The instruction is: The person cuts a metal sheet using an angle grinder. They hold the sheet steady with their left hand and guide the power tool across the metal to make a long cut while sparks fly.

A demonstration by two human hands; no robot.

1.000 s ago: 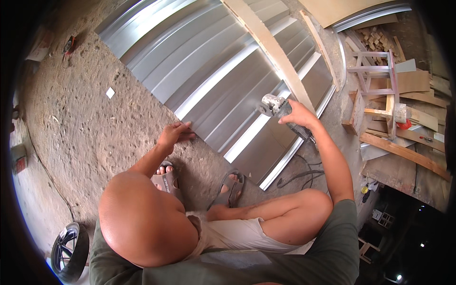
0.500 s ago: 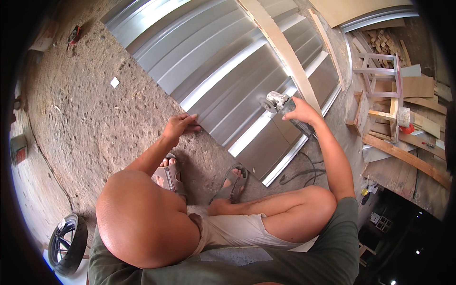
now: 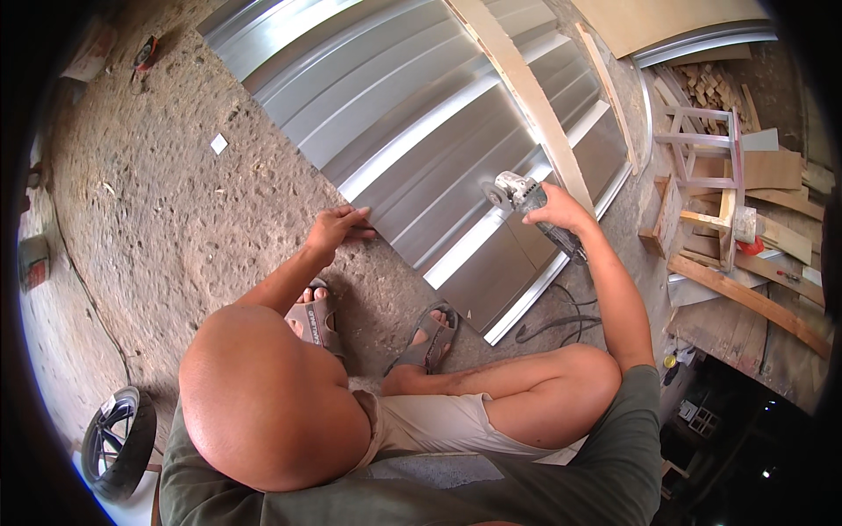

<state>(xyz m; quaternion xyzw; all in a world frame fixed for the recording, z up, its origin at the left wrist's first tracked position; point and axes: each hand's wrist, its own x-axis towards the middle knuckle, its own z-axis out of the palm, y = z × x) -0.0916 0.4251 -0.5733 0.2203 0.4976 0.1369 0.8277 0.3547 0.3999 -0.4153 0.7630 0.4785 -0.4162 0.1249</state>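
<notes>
A ribbed, shiny metal sheet [image 3: 377,140] lies on the rough ground in front of me. My right hand [image 3: 561,210] is wrapped round the body of an angle grinder [image 3: 526,195] over the sheet's right part. The grinder's round disc [image 3: 494,194] points left and looks blurred; whether it touches the metal I cannot tell. At the sheet's near left edge, my left hand [image 3: 333,232] pinches the rim, with some fingers hidden under it. A thin line runs across the metal between the grinder and the near edge.
A long pale board [image 3: 526,88] lies across the sheet. A black cable [image 3: 561,329] curls by its near corner. Wooden frames [image 3: 702,140] and planks [image 3: 745,298] crowd the right. At left are a tape measure [image 3: 146,54], a small white tile [image 3: 219,144] and a wheel [image 3: 121,443].
The whole view has shifted slightly. Both hands keep their holds, and the grinder has barely moved against the sheet.
</notes>
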